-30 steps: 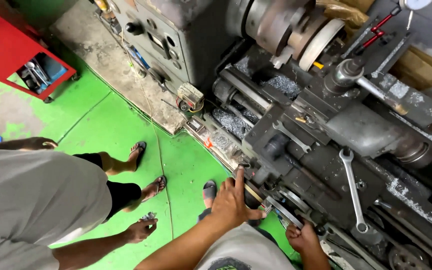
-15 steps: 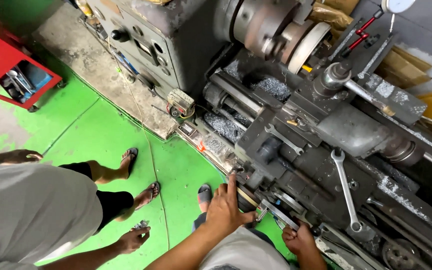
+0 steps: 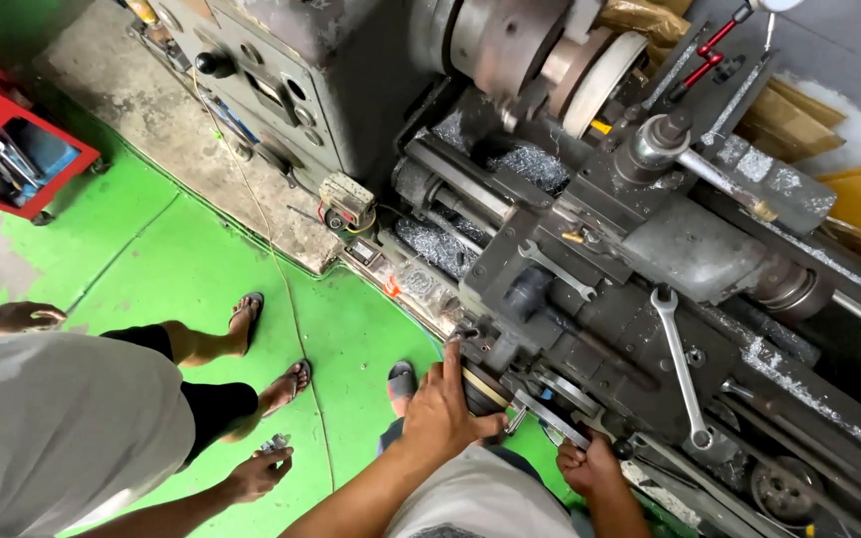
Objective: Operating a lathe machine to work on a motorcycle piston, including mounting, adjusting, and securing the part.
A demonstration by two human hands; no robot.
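I look down on a large grey metal lathe (image 3: pixel 650 249). My left hand (image 3: pixel 442 406) wraps around a round handwheel (image 3: pixel 480 391) on the front of the lathe carriage, index finger pointing up along it. My right hand (image 3: pixel 590 465) is closed on a small crank handle (image 3: pixel 553 418) just to the right, lower on the apron. Two wrenches lie on the carriage top: a long one (image 3: pixel 680 364) and a shorter one (image 3: pixel 555 269). Metal shavings (image 3: pixel 525 164) fill the bed near the chuck (image 3: pixel 540 50).
Another person in a grey shirt (image 3: pixel 52 428) and sandals stands at my left on the green floor (image 3: pixel 181 269), one hand (image 3: pixel 259 471) hanging low and holding a small object. A red tool cart (image 3: pixel 12 149) stands at the far left. My sandalled foot (image 3: pixel 402 384) shows below the lathe.
The view has shifted up and closer to the lathe. My left hand stays on the handwheel and my right hand on the crank; the person beside me has barely moved.
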